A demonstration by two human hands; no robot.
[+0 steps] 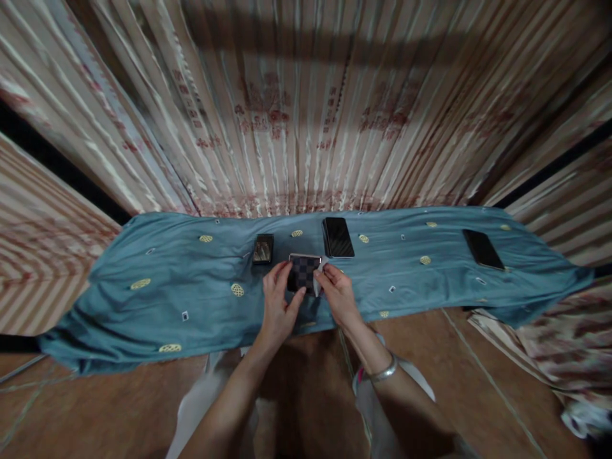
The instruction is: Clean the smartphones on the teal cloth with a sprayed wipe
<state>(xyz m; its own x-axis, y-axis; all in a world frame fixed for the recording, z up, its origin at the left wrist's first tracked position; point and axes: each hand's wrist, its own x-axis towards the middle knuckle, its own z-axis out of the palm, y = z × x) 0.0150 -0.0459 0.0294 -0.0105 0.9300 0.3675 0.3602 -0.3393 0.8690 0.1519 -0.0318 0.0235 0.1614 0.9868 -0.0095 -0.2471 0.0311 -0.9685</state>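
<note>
A dark checkered flat item, like a wallet or case (pixel 304 273), is held just above the blue cloth. My left hand (pixel 278 299) grips its left side, thumb at the lower edge and fingers at the upper corner. At its right edge, my right hand (pixel 337 294) pinches a small pale piece, perhaps cloth or paper (pixel 319 280), against the item. A small dark box-like object (pixel 263 249) lies to the left. Behind and to the right is a black phone-like slab (pixel 338 237).
The blue patterned cloth (pixel 191 255) covers a long narrow table. Another black slab (pixel 482 249) lies at the far right. Striped curtains (pixel 296 127) hang behind the table and at both sides. Below is a brown tiled floor (pixel 459 370).
</note>
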